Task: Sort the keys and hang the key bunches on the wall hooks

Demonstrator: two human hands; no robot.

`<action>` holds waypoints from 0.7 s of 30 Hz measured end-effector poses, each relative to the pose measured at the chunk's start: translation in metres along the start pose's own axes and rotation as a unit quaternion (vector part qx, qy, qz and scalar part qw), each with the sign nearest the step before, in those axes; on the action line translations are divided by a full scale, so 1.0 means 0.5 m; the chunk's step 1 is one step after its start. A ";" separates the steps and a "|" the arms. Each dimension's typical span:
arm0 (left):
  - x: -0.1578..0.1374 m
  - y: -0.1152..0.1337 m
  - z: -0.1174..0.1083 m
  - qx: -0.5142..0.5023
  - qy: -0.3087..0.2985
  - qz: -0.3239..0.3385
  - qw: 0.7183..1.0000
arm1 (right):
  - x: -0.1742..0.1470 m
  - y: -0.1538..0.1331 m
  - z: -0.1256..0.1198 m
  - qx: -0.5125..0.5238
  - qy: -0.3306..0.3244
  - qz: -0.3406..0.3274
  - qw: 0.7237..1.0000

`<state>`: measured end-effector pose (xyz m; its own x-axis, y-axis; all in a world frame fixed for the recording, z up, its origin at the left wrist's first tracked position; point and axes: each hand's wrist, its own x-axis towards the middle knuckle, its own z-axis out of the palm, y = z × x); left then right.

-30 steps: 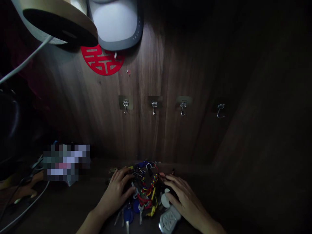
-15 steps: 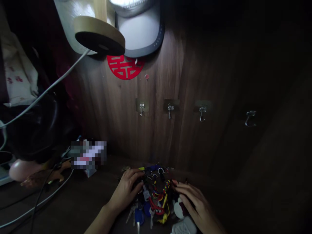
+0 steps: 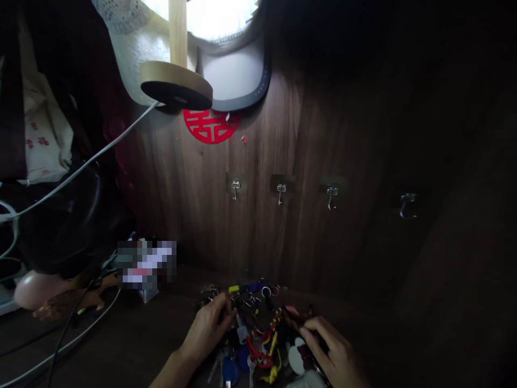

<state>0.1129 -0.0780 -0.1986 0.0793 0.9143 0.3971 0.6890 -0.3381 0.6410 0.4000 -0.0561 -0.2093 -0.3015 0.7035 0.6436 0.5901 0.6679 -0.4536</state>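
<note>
A pile of keys and key rings lies on the dark surface at the bottom middle. My left hand (image 3: pixel 207 327) is at its left side, fingers curled in beside a silver key (image 3: pixel 241 330); what they pinch is hidden. On the right, my right hand (image 3: pixel 332 347) has its fingers bent together at a dark item I cannot make out. Between the hands are a colourful braided cord (image 3: pixel 277 319), a red strap (image 3: pixel 258 353), a yellow cord (image 3: pixel 274 372) and a blue round key tag (image 3: pixel 230 371). A white round tag (image 3: pixel 296 358) lies near my right fingers.
Several metal hooks, including one hook (image 3: pixel 281 193), line the wooden panel (image 3: pixel 262 237). Above hang a white cap (image 3: pixel 238 75) and a lamp with a round wooden base (image 3: pixel 176 83). A white cable (image 3: pixel 92 158), a black bag (image 3: pixel 72 221) and a pink round object (image 3: pixel 38 291) are left.
The camera view has tilted up slightly. My right hand's fingers, stretched over the pile before, are now bent inward. My left fingers have curled in more at the pile's left side.
</note>
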 end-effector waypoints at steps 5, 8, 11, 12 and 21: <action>-0.002 0.003 0.004 -0.008 0.006 -0.006 1.000 | -0.009 0.013 0.009 -0.017 0.011 0.005 1.000; -0.004 0.005 0.007 -0.004 0.001 -0.017 1.000 | -0.013 0.018 0.011 -0.026 0.002 0.024 0.999; -0.004 0.011 0.002 -0.008 -0.011 -0.011 1.000 | -0.010 0.009 0.004 -0.007 -0.001 0.063 0.998; -0.003 0.015 -0.002 -0.013 -0.011 -0.009 1.000 | -0.007 0.001 -0.002 0.006 -0.003 0.075 0.997; 0.019 0.101 -0.065 -0.221 -0.001 -0.035 0.975 | 0.035 -0.054 -0.088 0.168 0.017 0.222 0.960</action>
<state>0.1250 -0.0938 -0.1410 0.0446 0.9391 0.3406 0.3147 -0.3368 0.8874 0.4119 -0.0726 -0.1586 -0.0483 0.9326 0.3576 0.3778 0.3485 -0.8578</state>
